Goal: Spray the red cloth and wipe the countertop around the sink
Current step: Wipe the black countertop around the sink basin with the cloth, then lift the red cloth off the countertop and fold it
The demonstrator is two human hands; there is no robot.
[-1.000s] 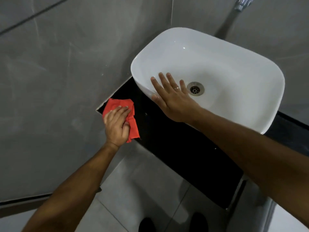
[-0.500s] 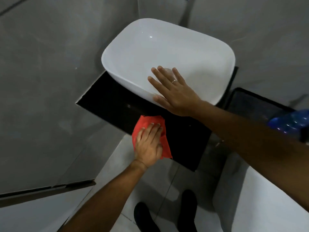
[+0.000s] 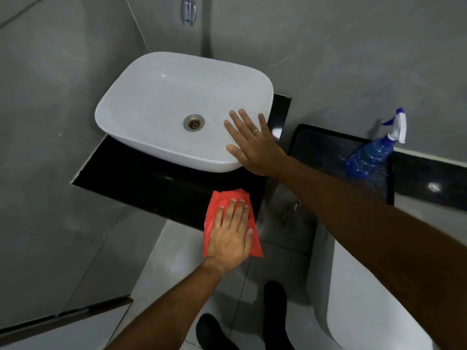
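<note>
A white basin (image 3: 161, 102) sits on a glossy black countertop (image 3: 131, 173). My left hand (image 3: 231, 236) lies flat, palm down, on the red cloth (image 3: 219, 198), pressing it onto the front right corner of the countertop; part of the cloth hangs past the front edge. My right hand (image 3: 252, 145) rests flat with fingers spread on the basin's right front rim and holds nothing. A blue spray bottle (image 3: 370, 155) with a white and blue trigger head stands to the right, on a black perforated tray (image 3: 328, 152).
A chrome tap (image 3: 188, 11) comes out of the grey wall above the basin. Grey tiled walls close in on the left and behind. A white toilet (image 3: 366, 299) stands at the lower right. My dark shoes (image 3: 275, 311) are on the light floor tiles below.
My left hand has slid the red cloth from the countertop's left end along the front edge to the right corner. My right hand shifted along the basin rim to its right side.
</note>
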